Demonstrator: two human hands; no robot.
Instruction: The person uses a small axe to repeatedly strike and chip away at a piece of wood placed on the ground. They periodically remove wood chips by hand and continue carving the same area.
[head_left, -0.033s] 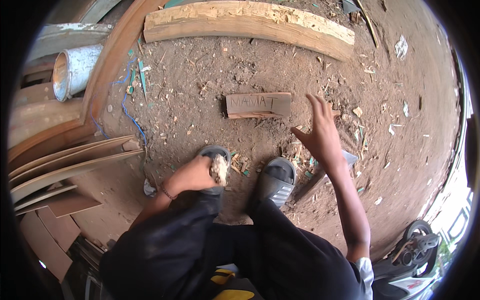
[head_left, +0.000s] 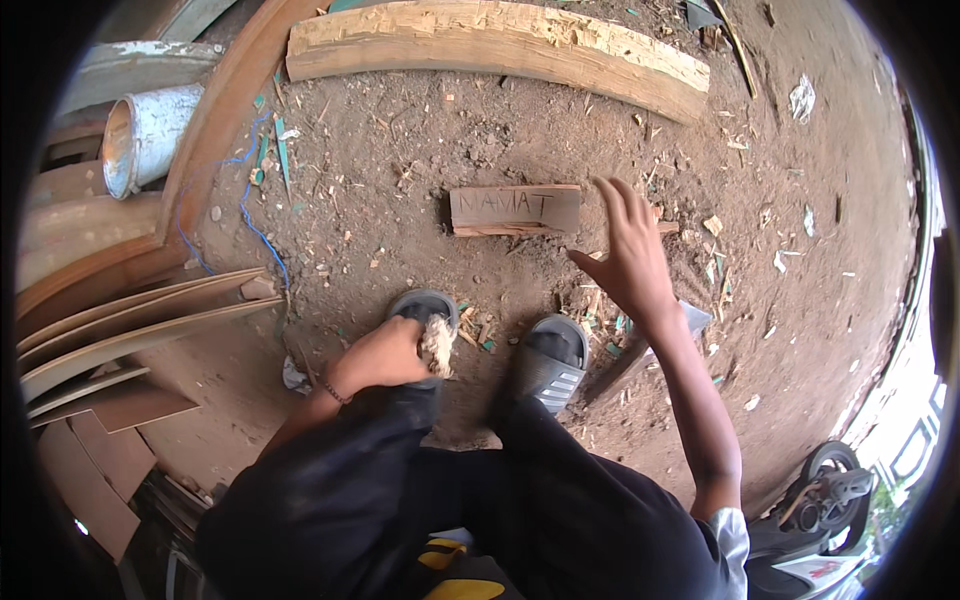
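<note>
My left hand (head_left: 385, 352) is closed on a pale, frayed bundle (head_left: 437, 345) above my left sandal (head_left: 428, 304). My right hand (head_left: 628, 262) is open, fingers spread, just right of a short wooden piece (head_left: 515, 222) with scratched lettering lying on the dirt; whether it touches anything is unclear. Below that hand, beside my right sandal (head_left: 550, 375), lies a tool with a metal head (head_left: 693, 318) and a wooden handle (head_left: 620, 370), partly hidden by my arm.
A long split log (head_left: 495, 45) lies across the top. Left are a rusty white metal cylinder (head_left: 160, 140), a wooden frame (head_left: 198, 135), stacked boards (head_left: 130, 330) and blue string (head_left: 255, 230). A motorbike (head_left: 825, 510) stands lower right. Wood chips litter the ground (head_left: 800, 250).
My right hand has moved slightly up and left, nearer the short wooden piece. My left hand has shifted a little downward, still gripping the pale bundle.
</note>
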